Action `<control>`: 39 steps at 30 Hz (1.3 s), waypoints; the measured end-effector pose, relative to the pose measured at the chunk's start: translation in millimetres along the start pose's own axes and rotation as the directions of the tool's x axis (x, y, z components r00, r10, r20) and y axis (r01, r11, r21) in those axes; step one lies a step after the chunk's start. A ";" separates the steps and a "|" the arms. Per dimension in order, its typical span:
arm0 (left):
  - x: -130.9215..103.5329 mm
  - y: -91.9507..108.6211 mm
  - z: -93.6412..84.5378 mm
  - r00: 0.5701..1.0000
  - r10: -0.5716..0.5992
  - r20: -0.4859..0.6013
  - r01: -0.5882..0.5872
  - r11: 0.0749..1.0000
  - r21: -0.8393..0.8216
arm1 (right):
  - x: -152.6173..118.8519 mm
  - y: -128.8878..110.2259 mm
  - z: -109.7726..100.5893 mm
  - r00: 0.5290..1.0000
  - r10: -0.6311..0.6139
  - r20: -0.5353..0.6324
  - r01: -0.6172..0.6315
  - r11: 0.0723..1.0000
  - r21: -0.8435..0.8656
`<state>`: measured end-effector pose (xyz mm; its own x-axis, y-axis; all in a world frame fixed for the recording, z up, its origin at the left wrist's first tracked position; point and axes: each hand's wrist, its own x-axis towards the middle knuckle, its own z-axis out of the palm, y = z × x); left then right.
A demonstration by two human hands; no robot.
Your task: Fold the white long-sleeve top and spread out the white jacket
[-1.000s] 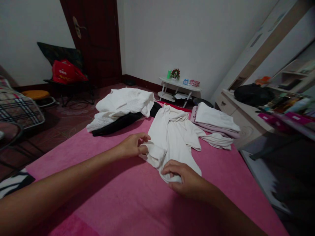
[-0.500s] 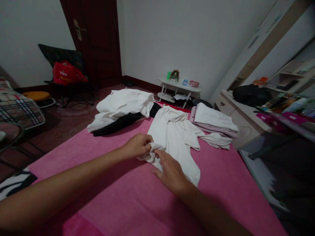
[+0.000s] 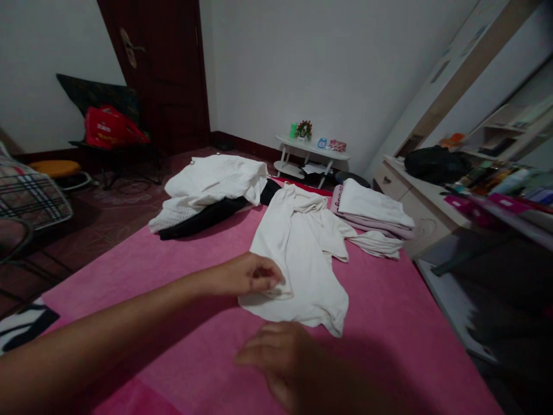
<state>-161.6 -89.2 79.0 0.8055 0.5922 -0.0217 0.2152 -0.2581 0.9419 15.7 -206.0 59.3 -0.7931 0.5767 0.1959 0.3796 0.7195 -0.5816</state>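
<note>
1. Far left: a plaid blanket [image 3: 32, 193] and an orange stool [image 3: 55, 168] on the floor; behind them a red bag [image 3: 108, 128] on a dark chair by the door
2. Left hand [image 3: 246, 275]: arm stretched across the pink bed cover [image 3: 194, 346], fingers pinched shut on the near left edge of the cream shirt [image 3: 298, 253]. Half a second ago it held that edge bunched up; the fabric now lies flatter and is drawn toward the person
3. The cream shirt rests mid-bed, hem nearest the person, collar end toward the far edge, sleeves still rumpled
4. Right hand [image 3: 280, 360]: it has let go of the shirt and pulled back; it now hovers low and blurred just short of the hem, fingers spread, holding nothing
5. Judgement: the smoothing of the left side is under way, one-handed
6. Behind: a white garment over a black one [image 3: 207, 187]; right of the shirt, folded clothes [image 3: 371, 210] in a stack; a white dresser [image 3: 415, 202] at far right
</note>
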 end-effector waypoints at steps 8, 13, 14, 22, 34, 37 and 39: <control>-42.2 -6.6 0.5 0.976 0.213 -0.043 -0.149 0.799 0.582 | -90.8 28.8 -27.0 0.847 0.319 -0.425 -0.473 0.817 -0.330; -40.6 -19.3 2.1 0.980 0.198 -0.007 -0.131 0.674 0.727 | -108.7 52.5 -21.9 0.758 0.401 -0.514 -0.625 0.672 -0.398; -37.5 -21.0 4.1 0.981 0.196 -0.010 -0.122 0.646 0.754 | -108.1 54.5 -21.3 0.770 0.386 -0.509 -0.609 0.682 -0.404; -34.8 10.4 1.9 0.985 0.165 0.056 -0.163 0.755 0.636 | -112.2 20.0 -67.6 0.816 0.362 -0.450 -0.493 0.843 -0.217; -50.9 9.5 17.3 0.951 -0.052 0.304 -0.099 0.881 0.463 | -113.9 10.1 -69.4 0.579 0.812 0.079 -0.810 0.562 0.167; -30.2 7.3 14.3 0.988 -0.004 0.153 -0.085 0.816 0.571 | -103.1 51.4 -80.5 0.501 0.816 -0.289 -0.830 0.548 0.108; -13.5 2.0 15.4 0.998 0.066 0.019 -0.063 0.762 0.644 | -95.1 80.3 -86.5 0.453 0.776 -0.439 -0.862 0.507 0.006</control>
<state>-163.6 -109.5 76.0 0.8286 0.5588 0.0343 0.4687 -0.7258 0.5036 162.8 -169.5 62.2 0.1447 0.9894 -0.0159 0.8731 -0.1352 -0.4685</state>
